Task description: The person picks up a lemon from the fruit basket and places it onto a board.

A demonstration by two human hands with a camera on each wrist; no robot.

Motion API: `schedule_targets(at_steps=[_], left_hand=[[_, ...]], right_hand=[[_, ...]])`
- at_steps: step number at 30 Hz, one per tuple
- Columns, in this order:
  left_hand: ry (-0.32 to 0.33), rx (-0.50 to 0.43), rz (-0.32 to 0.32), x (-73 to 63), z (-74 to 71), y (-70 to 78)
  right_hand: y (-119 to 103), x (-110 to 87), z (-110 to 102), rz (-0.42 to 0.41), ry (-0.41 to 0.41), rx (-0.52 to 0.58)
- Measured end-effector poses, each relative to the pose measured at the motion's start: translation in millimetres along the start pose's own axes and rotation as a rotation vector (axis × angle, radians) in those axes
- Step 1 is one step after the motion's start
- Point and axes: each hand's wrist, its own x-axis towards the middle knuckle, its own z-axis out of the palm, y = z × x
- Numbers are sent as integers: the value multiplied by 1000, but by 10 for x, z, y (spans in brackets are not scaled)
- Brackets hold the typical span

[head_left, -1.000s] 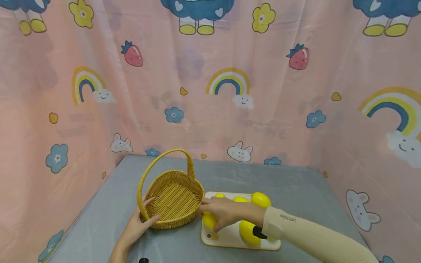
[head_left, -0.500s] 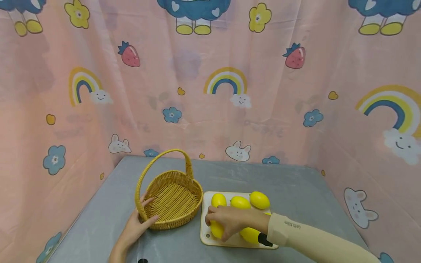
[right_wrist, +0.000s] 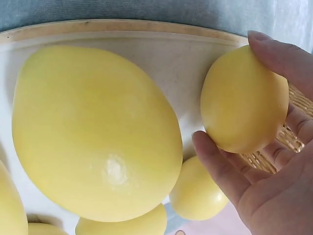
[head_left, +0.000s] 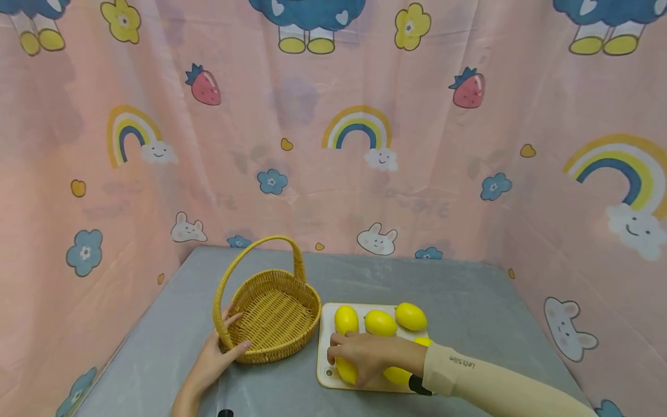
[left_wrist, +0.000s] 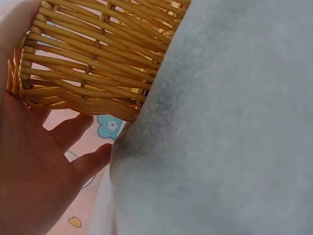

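My left hand (head_left: 213, 354) grips the rim of a round wicker basket (head_left: 278, 315), its thumb along the front edge and fingertips over the side. In the left wrist view, the basket's woven wall (left_wrist: 93, 58) overlaps the hand, and some fingers lie apart below it. At the front left of a white board (head_left: 325, 333), my right hand (head_left: 365, 353) holds a lemon (head_left: 346, 372). The right wrist view shows this lemon (right_wrist: 244, 100) between thumb and fingers, close over the board. Several other lemons lie on the board, partly hidden by the right hand and forearm.
The basket stands left of the board on a grey tabletop (head_left: 406, 284), its tall handle (head_left: 225, 289) arching over it. A printed pink curtain (head_left: 312, 214) closes off the back and sides. A small black object (head_left: 226, 413) shows at the lower edge.
My right hand has moved right and nearer with the lemon, away from the basket's rim. The back left lemon has come into fuller view. The left hand stays at the basket.
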Motion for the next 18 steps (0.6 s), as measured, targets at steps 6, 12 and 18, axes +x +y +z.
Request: schedule_targets(at_steps=[6,12,18], left_hand=[[-3,3,2,11,9,15],[-10,-1,-5,12,9,37],[-14,-17,-19,0,-6,62]], right_hand=[[-214,-100,-206,36,-13,3],[-556,-272,-506,116,8,27],[-572,-384,-522,149,44,6]])
